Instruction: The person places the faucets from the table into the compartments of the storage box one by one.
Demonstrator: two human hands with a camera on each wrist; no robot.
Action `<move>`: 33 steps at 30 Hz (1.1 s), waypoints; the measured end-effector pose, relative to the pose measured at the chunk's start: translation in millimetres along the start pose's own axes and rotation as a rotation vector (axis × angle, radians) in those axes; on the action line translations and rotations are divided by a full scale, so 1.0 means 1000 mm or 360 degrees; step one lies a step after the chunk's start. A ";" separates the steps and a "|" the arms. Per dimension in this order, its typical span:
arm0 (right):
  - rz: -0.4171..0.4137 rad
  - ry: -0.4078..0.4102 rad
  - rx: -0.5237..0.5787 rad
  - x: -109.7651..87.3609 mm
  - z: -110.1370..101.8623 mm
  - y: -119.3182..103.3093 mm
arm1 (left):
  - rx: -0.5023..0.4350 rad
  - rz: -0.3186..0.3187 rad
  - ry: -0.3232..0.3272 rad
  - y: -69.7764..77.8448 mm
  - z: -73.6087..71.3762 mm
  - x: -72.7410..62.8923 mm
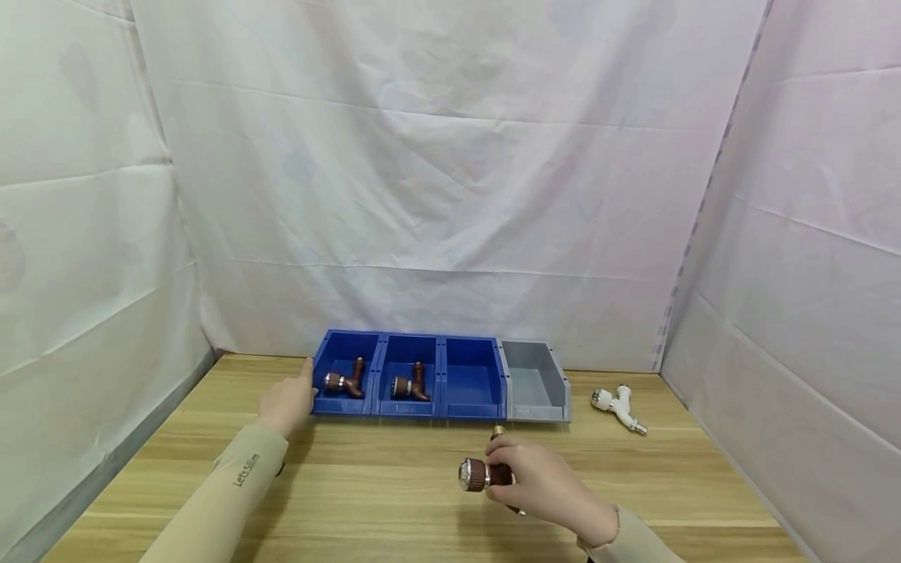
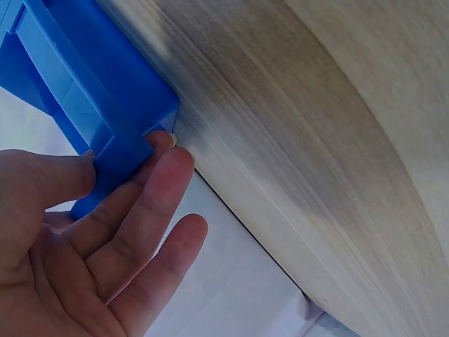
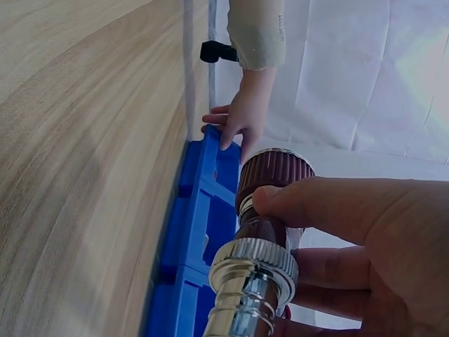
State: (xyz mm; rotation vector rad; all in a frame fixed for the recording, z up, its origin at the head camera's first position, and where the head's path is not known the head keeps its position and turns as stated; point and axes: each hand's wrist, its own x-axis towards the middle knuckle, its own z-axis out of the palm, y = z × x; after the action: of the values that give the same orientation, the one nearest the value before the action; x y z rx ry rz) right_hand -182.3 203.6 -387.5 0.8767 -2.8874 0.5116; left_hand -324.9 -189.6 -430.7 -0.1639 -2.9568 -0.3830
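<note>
My right hand grips a dark brown water tap above the table, in front of the bins. In the right wrist view the tap's ribbed knob and chrome threaded spout show, with the thumb pressed near the knob's collar. At the far left, my left hand pinches the side wall of the leftmost blue bin between thumb and fingers. That bin holds a brown tap, and another brown tap lies in the second blue bin.
A third blue bin and a grey bin continue the row to the right, with nothing visible inside. On the wooden table a white tap lies right of the grey bin. White cloth hangs behind and at both sides.
</note>
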 end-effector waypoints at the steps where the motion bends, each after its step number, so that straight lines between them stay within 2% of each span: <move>1: 0.0001 -0.0001 0.0000 0.000 0.000 0.000 | -0.0005 -0.0001 -0.0004 0.000 0.000 0.000; 27: -0.0006 0.0029 -0.0032 0.009 0.000 0.006 | -0.0002 -0.0044 -0.0045 0.005 -0.004 -0.003; 33: -0.0003 0.0016 -0.0012 0.009 0.000 0.007 | 0.0006 -0.0028 -0.0035 0.004 -0.004 -0.003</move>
State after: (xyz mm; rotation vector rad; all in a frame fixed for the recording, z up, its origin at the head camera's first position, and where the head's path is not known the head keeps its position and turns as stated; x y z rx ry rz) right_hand -194.1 204.2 -387.7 0.8734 -2.8774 0.5029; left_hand -321.4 -187.0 -426.8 -0.1426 -2.9825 -0.3802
